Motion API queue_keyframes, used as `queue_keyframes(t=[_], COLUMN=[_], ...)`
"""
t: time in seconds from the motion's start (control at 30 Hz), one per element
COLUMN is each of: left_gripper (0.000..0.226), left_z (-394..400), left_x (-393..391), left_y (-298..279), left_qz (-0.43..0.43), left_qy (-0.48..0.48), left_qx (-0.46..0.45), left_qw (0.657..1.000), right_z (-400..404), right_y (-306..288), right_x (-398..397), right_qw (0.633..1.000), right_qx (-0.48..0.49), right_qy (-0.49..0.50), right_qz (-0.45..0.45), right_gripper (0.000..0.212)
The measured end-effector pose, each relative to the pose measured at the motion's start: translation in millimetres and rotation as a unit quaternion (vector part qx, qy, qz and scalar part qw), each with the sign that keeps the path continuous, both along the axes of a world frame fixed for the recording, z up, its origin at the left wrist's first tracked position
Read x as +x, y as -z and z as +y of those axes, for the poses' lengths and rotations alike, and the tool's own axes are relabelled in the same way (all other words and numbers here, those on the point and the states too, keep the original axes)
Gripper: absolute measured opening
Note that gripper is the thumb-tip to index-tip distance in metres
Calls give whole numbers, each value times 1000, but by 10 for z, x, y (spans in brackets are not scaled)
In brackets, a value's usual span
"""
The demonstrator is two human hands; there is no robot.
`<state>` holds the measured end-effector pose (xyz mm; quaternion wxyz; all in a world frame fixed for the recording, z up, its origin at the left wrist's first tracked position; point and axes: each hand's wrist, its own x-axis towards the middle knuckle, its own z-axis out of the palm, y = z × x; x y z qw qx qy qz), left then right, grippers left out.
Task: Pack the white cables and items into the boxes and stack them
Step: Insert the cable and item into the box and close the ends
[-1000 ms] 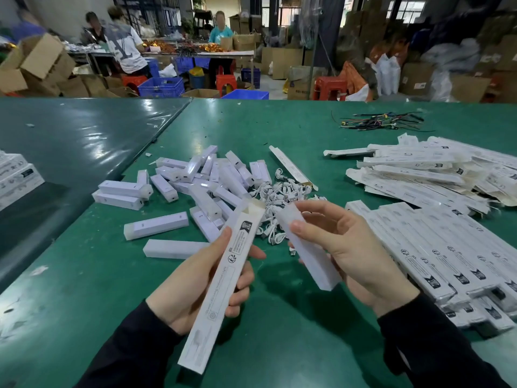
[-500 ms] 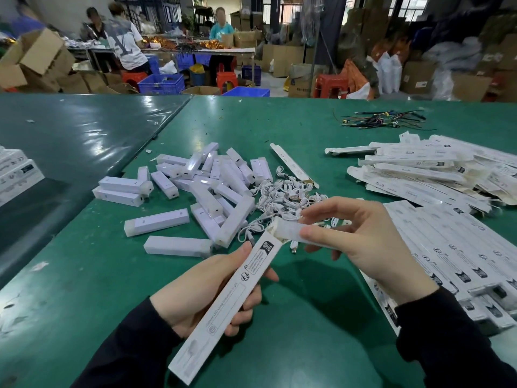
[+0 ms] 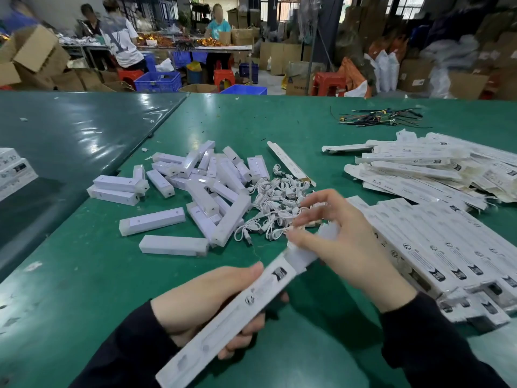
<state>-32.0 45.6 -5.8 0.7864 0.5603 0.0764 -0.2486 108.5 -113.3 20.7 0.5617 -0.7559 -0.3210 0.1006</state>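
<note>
My left hand (image 3: 212, 306) grips a long white printed box (image 3: 237, 320), held slantwise with its open end up and to the right. My right hand (image 3: 347, 247) holds a white bar-shaped item (image 3: 305, 254) whose lower end sits inside the box mouth. Beyond my hands lies a tangle of white cables (image 3: 277, 208) on the green table (image 3: 84, 275). Left of the cables is a heap of several loose white bar items (image 3: 201, 189).
Filled boxes lie in rows at my right (image 3: 436, 247), with a loose pile of flat boxes (image 3: 436, 169) behind them. A bundle of dark wires (image 3: 377, 119) lies far right. More boxes (image 3: 14, 172) sit at the left edge. People work at tables beyond.
My right hand turned the white bar end-on to the box mouth and pushed it partly in. My left hand lowered and tilted the box to the right.
</note>
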Motion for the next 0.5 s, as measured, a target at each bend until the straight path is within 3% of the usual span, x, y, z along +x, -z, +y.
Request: queue_keyframes(t=[0.1,0.2,0.33,0.43,0.5], left_gripper=[56,56,54,61,77], left_z=[35,61,75,69,83], left_x=[25,31,10,26,42], left_y=[-17,-26,9,53,89], left_qz=[-2,-13,-16,-27,-53], left_qy=[-49,-68,-52,-50,-69], left_qx=[-20,-26,-23,-22,15], left_qw=[999,997,998,998,996], right_z=[101,134,108,95,130], right_y=[87,148,126,121,160], right_x=[-79,-133,-84,-53,-101], right_qw=[984,976,979,982,991], right_qx=[139,195,193,173,130], right_qy=[70,60,51,50,10], right_qz=[82,80,48,49,37], right_gripper=[60,45,9,23,21])
